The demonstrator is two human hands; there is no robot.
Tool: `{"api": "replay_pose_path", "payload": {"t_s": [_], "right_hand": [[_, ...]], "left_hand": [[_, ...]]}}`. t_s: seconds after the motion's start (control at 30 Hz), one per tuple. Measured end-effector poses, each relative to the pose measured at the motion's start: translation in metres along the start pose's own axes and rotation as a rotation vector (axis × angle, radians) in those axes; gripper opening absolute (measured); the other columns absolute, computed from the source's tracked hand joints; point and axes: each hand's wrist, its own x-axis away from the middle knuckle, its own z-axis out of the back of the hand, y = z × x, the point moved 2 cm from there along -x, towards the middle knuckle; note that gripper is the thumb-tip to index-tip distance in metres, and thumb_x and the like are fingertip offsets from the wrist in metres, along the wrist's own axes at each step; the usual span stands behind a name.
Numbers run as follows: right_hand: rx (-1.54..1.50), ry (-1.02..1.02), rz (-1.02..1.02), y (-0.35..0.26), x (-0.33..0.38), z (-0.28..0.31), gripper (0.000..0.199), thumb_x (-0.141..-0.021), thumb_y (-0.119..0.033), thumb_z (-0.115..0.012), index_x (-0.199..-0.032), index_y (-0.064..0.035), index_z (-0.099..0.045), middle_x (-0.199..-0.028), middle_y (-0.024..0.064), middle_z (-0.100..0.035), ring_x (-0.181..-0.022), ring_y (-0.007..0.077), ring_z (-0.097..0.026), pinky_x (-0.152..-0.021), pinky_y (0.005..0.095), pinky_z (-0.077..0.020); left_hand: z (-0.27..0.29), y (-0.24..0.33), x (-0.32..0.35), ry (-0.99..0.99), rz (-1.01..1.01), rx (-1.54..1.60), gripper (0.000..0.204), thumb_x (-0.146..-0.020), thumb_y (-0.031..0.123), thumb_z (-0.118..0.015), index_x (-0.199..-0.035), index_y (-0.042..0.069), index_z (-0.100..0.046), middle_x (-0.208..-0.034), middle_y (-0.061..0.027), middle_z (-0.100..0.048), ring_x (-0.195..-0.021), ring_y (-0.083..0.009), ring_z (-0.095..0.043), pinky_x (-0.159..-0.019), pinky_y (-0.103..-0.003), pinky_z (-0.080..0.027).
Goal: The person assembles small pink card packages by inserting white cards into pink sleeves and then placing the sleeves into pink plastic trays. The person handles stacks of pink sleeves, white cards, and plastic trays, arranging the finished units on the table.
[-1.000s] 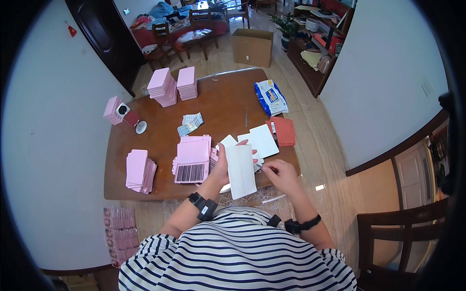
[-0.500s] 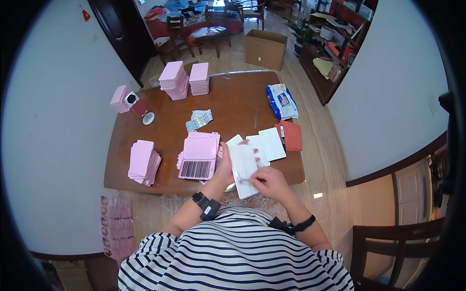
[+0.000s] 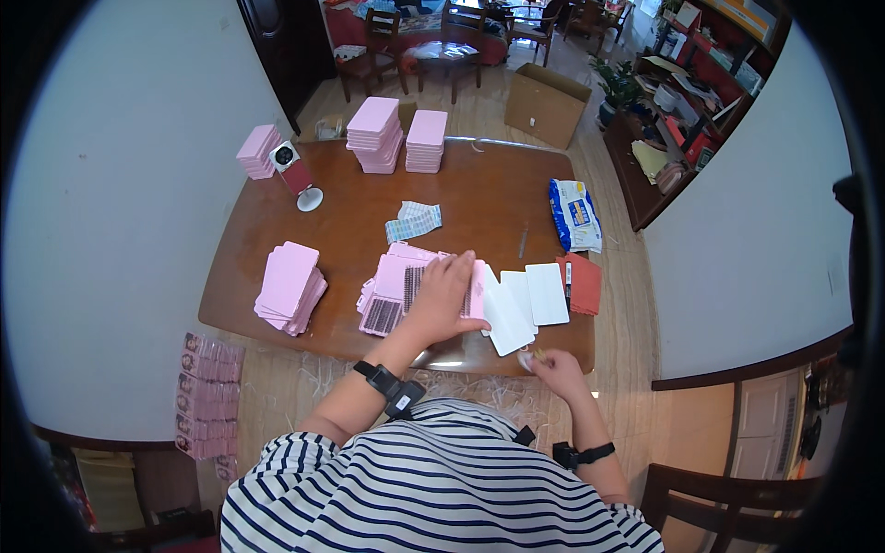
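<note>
My left hand (image 3: 442,297) is wrapped over the top of a pink tray (image 3: 477,295) with rows of dark lashes, holding it near the front of the table. Beneath and left of it, a pink lash case (image 3: 382,315) lies opened on other pink cases, dark rows showing. My right hand (image 3: 560,372) is at the table's front edge, fingertips pinched on a small whitish strip (image 3: 525,360) too blurred to name surely. Between the hands lies a white card (image 3: 510,321), overlapping other white cards (image 3: 548,295).
Stacks of pink cases stand at the left (image 3: 290,284) and back (image 3: 374,134). A small camera (image 3: 291,168) on a stand is at the back left. Printed sticker sheets (image 3: 414,221), a wipes pack (image 3: 576,217) and red cards (image 3: 584,286) with a dark pen lie on the brown table (image 3: 489,198).
The white card left my left hand and lies on the table; that hand now grips the pink lash tray. My right hand moved away to the right with the small strip. The view shifted.
</note>
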Motion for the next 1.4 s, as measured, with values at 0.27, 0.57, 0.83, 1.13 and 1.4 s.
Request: {"api": "replay_pose_path", "payload": {"t_s": [0.27,0.57,0.83,1.13,1.4], "right_hand": [[0.231,0.016,0.092,-0.079,-0.043,-0.044,0.031,-0.08,-0.028,-0.072,-0.102,-0.0061,-0.074,-0.086,0.0147,-0.074,-0.082,0.0315,-0.072,-0.076,0.0408,-0.0558],[0.403,0.001,-0.162,-0.053,-0.05,-0.053,0.035,-0.078,-0.035,-0.076,-0.106,-0.0146,-0.074,-0.097,0.0157,-0.074,-0.09,0.036,-0.07,-0.08,0.0467,-0.0566],[0.43,0.376,-0.098,-0.132,-0.239,-0.088,0.028,-0.085,-0.024,-0.069,-0.112,-0.0134,-0.065,-0.095,0.0158,-0.073,-0.089,0.0354,-0.072,-0.077,0.0485,-0.0555],[0.449,0.165,-0.196,-0.096,-0.163,-0.06,0.03,-0.082,-0.03,-0.066,-0.101,-0.0073,-0.072,-0.101,0.0192,-0.073,-0.099,0.0345,-0.07,-0.081,0.0464,-0.0554],[-0.715,0.034,-0.212,-0.133,-0.074,-0.117,0.033,-0.093,-0.025,-0.071,-0.115,-0.0006,-0.069,-0.089,0.0071,-0.073,-0.068,0.0105,-0.061,-0.059,0.0279,-0.0471]], "left_hand": [[-0.005,-0.043,0.022,-0.189,0.03,0.02,0.117,-0.067,0.061,-0.082,-0.148,-0.007,-0.033,-0.145,-0.0248,-0.044,-0.133,-0.0438,-0.041,-0.114,-0.055,-0.027],[0.028,-0.145,0.039,-0.147,0.296,0.15,0.118,-0.066,0.042,-0.087,-0.154,-0.005,-0.024,-0.138,-0.0263,-0.048,-0.132,-0.0418,-0.043,-0.115,-0.049,-0.028],[0.038,-0.176,0.054,-0.297,0.314,0.129,0.117,-0.069,0.048,-0.086,-0.155,-0.002,-0.024,-0.139,-0.0243,-0.05,-0.134,-0.0399,-0.044,-0.115,-0.052,-0.027],[0.036,-0.193,0.06,-0.319,0.296,0.175,0.113,-0.064,0.043,-0.088,-0.15,-0.006,-0.032,-0.139,-0.026,-0.049,-0.133,-0.042,-0.043,-0.116,-0.05,-0.026],[-0.004,-0.162,0.042,-0.238,-0.098,0.084,0.116,-0.069,0.07,-0.074,-0.146,-0.008,-0.036,-0.146,-0.0239,-0.046,-0.135,-0.041,-0.042,-0.114,-0.056,-0.024]]}}
